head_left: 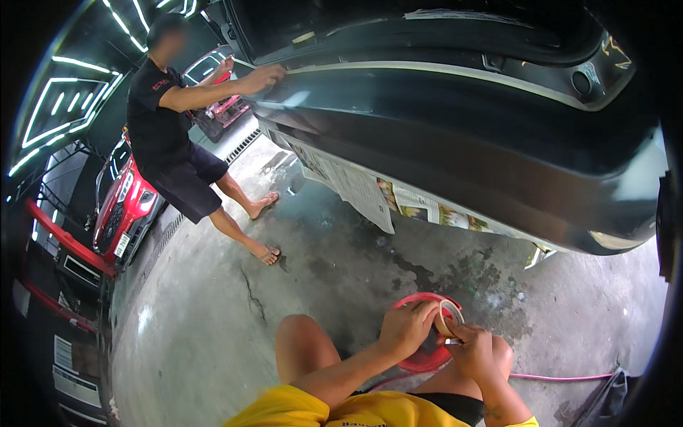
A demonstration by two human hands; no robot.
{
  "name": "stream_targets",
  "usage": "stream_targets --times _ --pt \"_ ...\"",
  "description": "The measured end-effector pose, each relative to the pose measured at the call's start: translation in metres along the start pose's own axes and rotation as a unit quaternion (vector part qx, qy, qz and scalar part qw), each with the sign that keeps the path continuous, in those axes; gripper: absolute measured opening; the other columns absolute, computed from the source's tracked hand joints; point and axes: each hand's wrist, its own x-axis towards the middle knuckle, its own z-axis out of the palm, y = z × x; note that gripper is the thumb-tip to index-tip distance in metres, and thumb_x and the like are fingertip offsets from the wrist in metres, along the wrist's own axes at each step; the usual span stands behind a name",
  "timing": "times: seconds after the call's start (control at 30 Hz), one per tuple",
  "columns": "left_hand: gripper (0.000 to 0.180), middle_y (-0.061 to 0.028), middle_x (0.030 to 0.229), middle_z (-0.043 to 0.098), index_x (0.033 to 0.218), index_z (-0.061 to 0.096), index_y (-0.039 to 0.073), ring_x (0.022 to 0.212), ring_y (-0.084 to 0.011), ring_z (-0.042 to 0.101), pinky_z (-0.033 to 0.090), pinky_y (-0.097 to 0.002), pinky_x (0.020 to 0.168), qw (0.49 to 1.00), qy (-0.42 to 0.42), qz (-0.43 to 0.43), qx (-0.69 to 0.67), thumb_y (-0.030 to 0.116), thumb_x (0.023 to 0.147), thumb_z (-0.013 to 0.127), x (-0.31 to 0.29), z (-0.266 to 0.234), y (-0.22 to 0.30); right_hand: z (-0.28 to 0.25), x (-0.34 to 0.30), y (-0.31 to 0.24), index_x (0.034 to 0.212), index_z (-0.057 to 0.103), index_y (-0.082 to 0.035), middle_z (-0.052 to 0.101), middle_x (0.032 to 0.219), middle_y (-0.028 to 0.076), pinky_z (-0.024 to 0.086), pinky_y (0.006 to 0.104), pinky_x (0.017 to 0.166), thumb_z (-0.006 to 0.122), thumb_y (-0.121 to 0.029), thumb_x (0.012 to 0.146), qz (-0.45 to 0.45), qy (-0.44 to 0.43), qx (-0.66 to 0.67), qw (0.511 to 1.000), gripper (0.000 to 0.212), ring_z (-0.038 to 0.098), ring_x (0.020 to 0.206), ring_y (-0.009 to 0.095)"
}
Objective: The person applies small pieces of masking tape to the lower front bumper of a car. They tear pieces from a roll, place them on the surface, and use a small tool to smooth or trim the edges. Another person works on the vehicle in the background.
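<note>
One roll of tape (449, 318) is sitting tilted between the person's two bare hands, its hole showing, with the left hand (409, 331) lying to its left and the right hand (473, 349) just below and to its right; both are touching it. Right fingers are gripping the lower rim, beside a small shiny thing (452, 341) I'm not making out. Left fingers are curling against the upper left edge; whether they're pinching, I cannot tell. Underneath, a round red thing (415, 297) is showing. Beyond, newspaper (348, 185) is hanging under a dark bumper (455, 142), where a co-worker (156, 103) is resting a hand.
</note>
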Motion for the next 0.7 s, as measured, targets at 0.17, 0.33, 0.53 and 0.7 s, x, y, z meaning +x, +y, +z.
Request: stream_targets --times 0.17,0.33,0.53,0.7 --pt "0.013 -0.0109 0.096 0.067 0.108 0.060 0.008 0.085 -0.0302 0.069 0.057 -0.0391 0.074 0.997 -0.031 -0.044 -0.056 0.013 0.099 0.068 -0.017 0.001 -0.059 0.025 0.031 -0.011 0.119 0.079 -0.010 0.074 0.086 0.015 0.052 0.0429 0.070 0.079 -0.011 0.079 -0.013 0.011 -0.102 0.995 0.040 0.064 0.076 0.032" --pt "0.017 -0.0030 0.098 0.066 0.107 0.063 0.006 0.082 -0.0122 0.060 0.049 -0.0294 0.073 0.782 -0.250 -0.272 -0.502 0.018 0.099 0.072 0.003 -0.016 -0.111 0.032 0.056 -0.022 0.094 0.077 -0.006 0.067 0.079 0.012 0.050 0.0446 0.071 0.071 -0.007 0.083 -0.062 0.049 -0.179 0.981 0.013 0.060 0.080 0.033" --pt "0.019 0.0025 0.080 0.066 0.090 0.068 0.004 0.073 -0.0046 0.055 0.045 -0.0240 0.066 0.912 -0.208 -0.086 -0.343 0.018 0.096 0.079 0.085 -0.064 -0.101 0.026 0.094 -0.054 0.096 0.072 -0.006 0.068 0.089 0.015 0.052 0.0490 0.075 0.067 -0.002 0.078 -0.101 0.087 -0.253 0.958 0.019 0.065 0.090 0.039" --pt "0.013 0.0011 0.078 0.068 0.090 0.069 0.005 0.070 -0.0049 0.058 0.046 -0.0225 0.064 0.833 -0.256 -0.111 -0.477 0.009 0.093 0.080 0.120 -0.078 -0.104 0.019 0.107 -0.103 0.095 0.070 -0.003 0.067 0.084 0.019 0.051 0.0518 0.074 0.067 -0.006 0.082 0.000 0.168 -0.273 0.947 0.014 0.065 0.085 0.042"
